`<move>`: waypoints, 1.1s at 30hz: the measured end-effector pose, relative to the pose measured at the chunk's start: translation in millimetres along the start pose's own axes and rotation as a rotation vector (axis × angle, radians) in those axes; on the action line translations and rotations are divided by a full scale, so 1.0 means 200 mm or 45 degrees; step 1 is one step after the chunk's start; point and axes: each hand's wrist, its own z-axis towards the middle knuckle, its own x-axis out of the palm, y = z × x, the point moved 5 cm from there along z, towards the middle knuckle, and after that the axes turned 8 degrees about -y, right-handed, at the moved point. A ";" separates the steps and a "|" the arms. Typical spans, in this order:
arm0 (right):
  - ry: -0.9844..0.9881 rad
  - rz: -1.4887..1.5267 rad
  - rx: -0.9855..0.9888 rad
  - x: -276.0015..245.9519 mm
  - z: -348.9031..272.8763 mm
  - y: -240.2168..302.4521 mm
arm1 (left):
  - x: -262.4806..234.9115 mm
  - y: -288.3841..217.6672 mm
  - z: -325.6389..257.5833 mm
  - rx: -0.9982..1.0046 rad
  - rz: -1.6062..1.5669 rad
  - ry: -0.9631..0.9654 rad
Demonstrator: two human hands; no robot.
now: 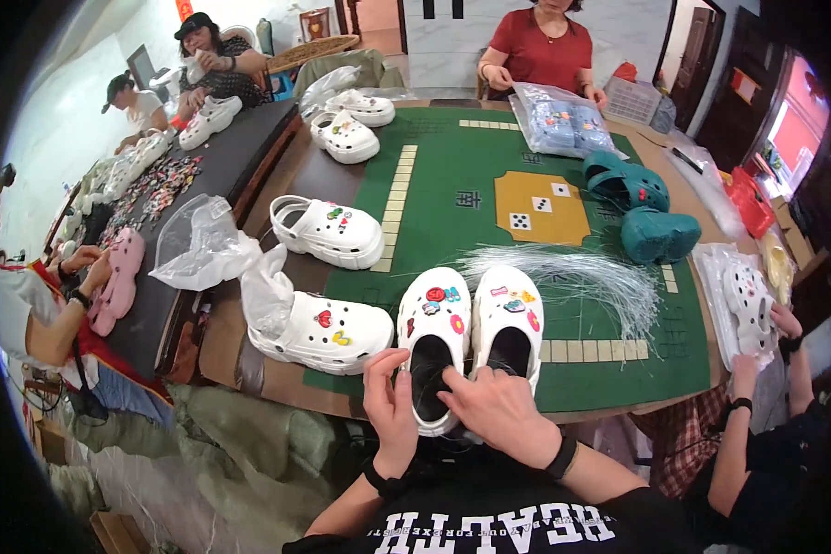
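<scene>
Two white clogs stand side by side in front of me, toes pointing away: the left clog (pixel 433 305) and the right clog (pixel 508 300), both with colourful charms. My left hand (pixel 392 411) is against the outer side of the left clog's heel, fingers bent at its rim. My right hand (pixel 506 414) is curled over the inner heel sides, fingertips pinched at the left clog's opening. A thin strand seems to show there, too fine to make out. Beyond the clogs lies a bundle of thin clear plastic strands (pixel 582 282).
White clogs (pixel 328 328) with plastic bags stand on the left of the green table mat (pixel 443 185). Teal clogs (pixel 660 235) and a bagged blue pair (pixel 563 125) lie at the right and far side. Several people work around, one handling a bagged white pair (pixel 748 305) close on my right.
</scene>
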 end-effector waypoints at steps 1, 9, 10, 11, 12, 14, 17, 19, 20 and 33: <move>-0.035 0.053 -0.011 0.03 -0.01 -0.01 | 0.00 0.00 -0.01 0.029 0.007 0.004; 0.052 0.126 0.088 0.02 -0.02 -0.02 | -0.01 -0.03 0.00 -0.062 -0.091 0.053; 0.052 0.125 0.078 0.01 -0.03 -0.05 | 0.00 -0.04 0.00 -0.101 -0.137 0.095; 0.054 0.152 0.061 0.00 -0.05 -0.08 | 0.00 -0.06 -0.01 -0.125 -0.149 0.128; 0.059 0.188 0.030 0.00 -0.06 -0.11 | -0.04 -0.03 -0.01 -0.194 -0.179 0.169; 0.138 0.275 -0.019 -0.05 -0.10 -0.17 | -0.05 0.00 -0.02 -0.058 -0.029 0.186; 0.201 0.305 -0.074 -0.11 -0.14 -0.23 | -0.02 0.01 -0.03 -0.033 0.139 0.308; 0.139 0.403 -0.095 -0.13 -0.15 -0.25 | -0.01 -0.01 -0.05 -0.009 0.169 0.298; 0.151 0.402 -0.101 -0.12 -0.16 -0.28 | 0.00 -0.02 -0.06 0.024 0.202 0.296; 0.154 0.187 -0.038 -0.11 -0.14 -0.20 | -0.05 0.04 -0.08 -0.029 0.264 0.304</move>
